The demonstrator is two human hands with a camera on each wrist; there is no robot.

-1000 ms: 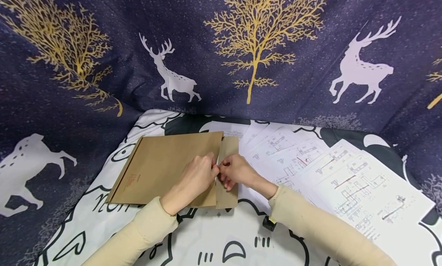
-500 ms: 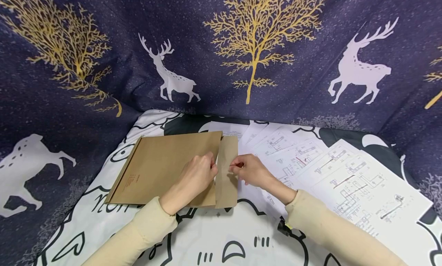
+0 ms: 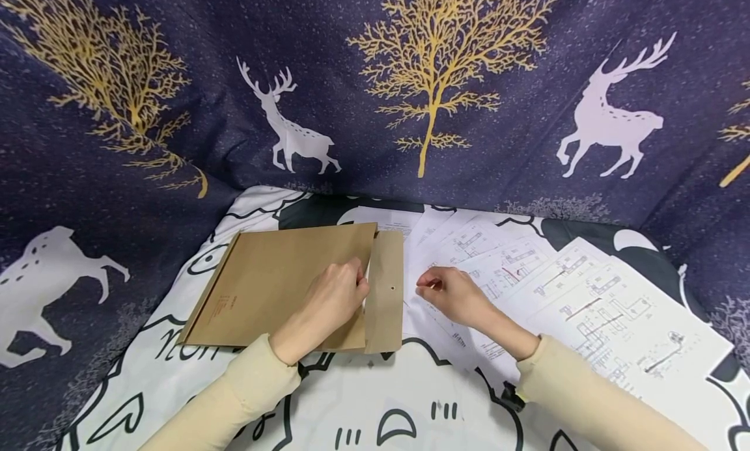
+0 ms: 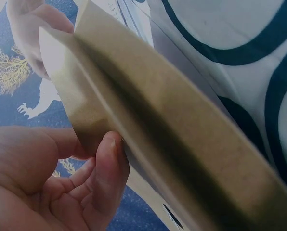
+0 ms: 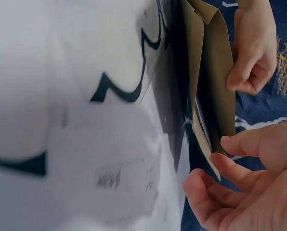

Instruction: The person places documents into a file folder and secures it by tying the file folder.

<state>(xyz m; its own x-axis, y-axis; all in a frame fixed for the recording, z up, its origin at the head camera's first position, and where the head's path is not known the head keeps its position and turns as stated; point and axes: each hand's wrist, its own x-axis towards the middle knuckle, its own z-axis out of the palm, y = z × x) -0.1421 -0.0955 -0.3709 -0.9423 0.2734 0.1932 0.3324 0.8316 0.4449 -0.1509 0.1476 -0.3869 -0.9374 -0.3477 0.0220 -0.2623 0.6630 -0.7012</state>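
Observation:
A brown kraft paper document envelope (image 3: 275, 269) lies flat at centre-left, its flap (image 3: 385, 327) folded out to the right with a small round spot on it. My left hand (image 3: 331, 295) pinches the upper layer at the envelope's mouth, seen closely in the left wrist view, where thumb and fingertip (image 4: 110, 149) grip the paper edge. A sliver of white shows in the gap at the mouth. My right hand (image 3: 454, 295) hovers over the printed sheets, apart from the flap, fingers loosely bent. In the right wrist view its thumb and index finger (image 5: 230, 168) stand slightly apart, nothing visible between them.
Several white sheets with printed drawings (image 3: 597, 314) spread over the right side of the patterned black-and-white cloth (image 3: 375, 405). Some sheets reach up to the flap's right edge. A dark blue curtain (image 3: 363, 80) with deer and trees hangs behind.
My right hand has moved away from the envelope's mouth, to the right over the sheets, uncovering the flap and its round spot. My left hand keeps its grip in the same place.

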